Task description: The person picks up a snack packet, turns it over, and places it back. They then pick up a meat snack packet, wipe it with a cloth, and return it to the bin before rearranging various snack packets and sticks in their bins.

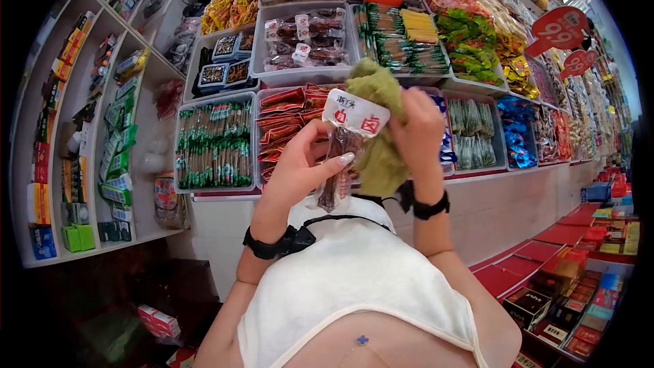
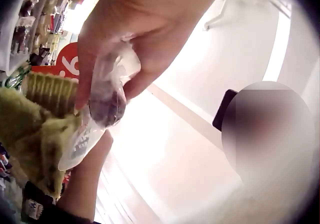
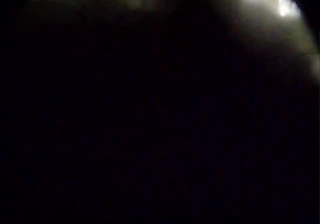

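Observation:
In the head view my left hand point(image 1: 298, 161) pinches a clear packet of dark braised snack point(image 1: 344, 142) between thumb and fingers. The packet hangs upright, its white label with red and black characters at the top. My right hand point(image 1: 420, 127) grips a bunched olive-green cloth point(image 1: 381, 163), which lies behind and beside the packet and overlaps its label edge. From the left wrist, the packet point(image 2: 107, 109) shows between thumb and fingers, with the ribbed cuff and folds of the cloth point(image 2: 37, 129) nearby. The right wrist view is mostly dark, with blurred green along its top.
Behind the hands stand open bins of wrapped snacks, including green-striped packets point(image 1: 214, 143), red packets point(image 1: 279, 126) and more dark packets point(image 1: 304, 37). Red price signs point(image 1: 558, 31) rise above them. White shelves point(image 1: 102, 123) stand at left; boxed goods point(image 1: 579, 307) lie low at right.

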A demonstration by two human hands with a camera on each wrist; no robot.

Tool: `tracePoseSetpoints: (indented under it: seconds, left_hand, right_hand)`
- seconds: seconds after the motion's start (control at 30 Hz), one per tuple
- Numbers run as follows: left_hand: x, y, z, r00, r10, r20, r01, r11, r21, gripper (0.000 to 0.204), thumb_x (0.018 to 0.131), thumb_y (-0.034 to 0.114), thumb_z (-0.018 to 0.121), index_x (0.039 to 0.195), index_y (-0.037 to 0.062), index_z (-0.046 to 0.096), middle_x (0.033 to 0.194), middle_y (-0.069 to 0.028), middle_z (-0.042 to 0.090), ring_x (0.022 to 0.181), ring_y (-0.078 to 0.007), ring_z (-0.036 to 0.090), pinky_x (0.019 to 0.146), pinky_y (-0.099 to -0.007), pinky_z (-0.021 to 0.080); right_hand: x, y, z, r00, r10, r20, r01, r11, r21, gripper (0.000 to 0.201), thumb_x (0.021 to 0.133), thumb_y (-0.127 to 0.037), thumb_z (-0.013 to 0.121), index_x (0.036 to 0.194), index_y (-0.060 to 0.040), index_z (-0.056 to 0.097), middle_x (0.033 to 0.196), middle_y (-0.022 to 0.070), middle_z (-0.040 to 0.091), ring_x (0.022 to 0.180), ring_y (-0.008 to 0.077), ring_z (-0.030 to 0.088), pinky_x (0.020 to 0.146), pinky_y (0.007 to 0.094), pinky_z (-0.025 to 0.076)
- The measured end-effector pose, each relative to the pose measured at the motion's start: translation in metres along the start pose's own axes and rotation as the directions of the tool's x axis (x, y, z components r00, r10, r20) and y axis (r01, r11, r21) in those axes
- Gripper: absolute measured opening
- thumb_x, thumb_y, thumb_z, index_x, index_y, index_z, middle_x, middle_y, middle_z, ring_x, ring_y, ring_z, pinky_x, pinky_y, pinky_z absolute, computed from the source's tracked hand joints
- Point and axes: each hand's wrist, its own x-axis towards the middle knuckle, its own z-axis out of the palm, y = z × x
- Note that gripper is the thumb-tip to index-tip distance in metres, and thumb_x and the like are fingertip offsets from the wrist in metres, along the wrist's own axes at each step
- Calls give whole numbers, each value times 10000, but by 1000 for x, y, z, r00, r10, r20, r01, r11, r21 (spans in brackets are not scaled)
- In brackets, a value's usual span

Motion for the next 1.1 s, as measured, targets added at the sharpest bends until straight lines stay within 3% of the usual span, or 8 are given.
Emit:
tracePoseSetpoints:
  seconds: [0.17,0.23,0.47,0.53,0.67,0.77,0.87,1.1]
  left_hand:
    - [-4,3,0,990,73,122,-65,996,-67,469,799,-17,654,1204,6,418,1194,-77,498,1109,-176,532,913,-314,477]
    - [-5,2,0,980,76,184,-58,993,-100,488,795,-19,657,1217,2,413,1208,-77,495,1116,-179,530,922,-319,474]
    - [-4,2,1,970,70,233,-36,988,-150,526,790,-25,659,1249,1,404,1215,-77,497,1107,-176,537,934,-326,470]
    - [-2,1,-4,977,70,202,-43,990,-134,526,789,-25,660,1249,-1,408,1211,-78,501,1102,-175,540,929,-325,472]
    - [0,-10,-9,982,104,156,-85,989,-122,411,802,-28,645,1171,-16,462,1158,-70,530,1077,-168,552,913,-306,472]
    - [3,-14,-7,998,62,-9,-62,997,-55,280,852,26,632,1105,-28,525,1035,-47,578,968,-121,589,856,-268,489]
    - [6,-17,-21,982,-61,-179,57,998,-27,253,903,113,598,1115,-14,543,944,-21,596,874,-86,602,786,-240,497]
    - [13,-13,-23,927,117,-357,-245,909,-338,306,948,213,519,1159,-8,527,1073,-90,631,912,-152,635,800,-281,512]
  right_hand:
    - [-6,26,-22,976,218,-13,-216,971,102,217,728,-86,688,921,-21,616,778,128,590,713,305,585,620,365,458]
    - [-11,26,-29,927,374,7,-360,888,284,187,779,-100,666,938,-9,629,767,128,612,678,281,593,621,339,459]
    - [-30,17,-69,736,642,215,-668,638,383,233,821,-165,657,950,29,637,736,121,617,650,180,589,625,304,455]
    - [-31,-16,-92,867,478,142,-452,633,628,263,812,-205,674,922,31,644,723,108,608,640,187,589,620,302,455]
    - [-32,-33,-100,997,27,67,-54,897,440,322,700,-204,747,918,12,651,743,94,593,651,229,596,603,325,460]
    - [-27,-49,-59,978,-79,194,9,941,338,544,528,-107,755,1050,-25,627,749,95,513,661,278,544,551,362,438]
    - [-34,-52,-35,979,-79,188,1,925,381,573,543,-91,740,1100,-28,622,728,88,479,644,271,525,537,353,427]
    - [-32,-67,-23,857,-394,332,218,861,459,612,552,-84,707,1156,-93,613,726,37,458,661,208,533,543,310,448]
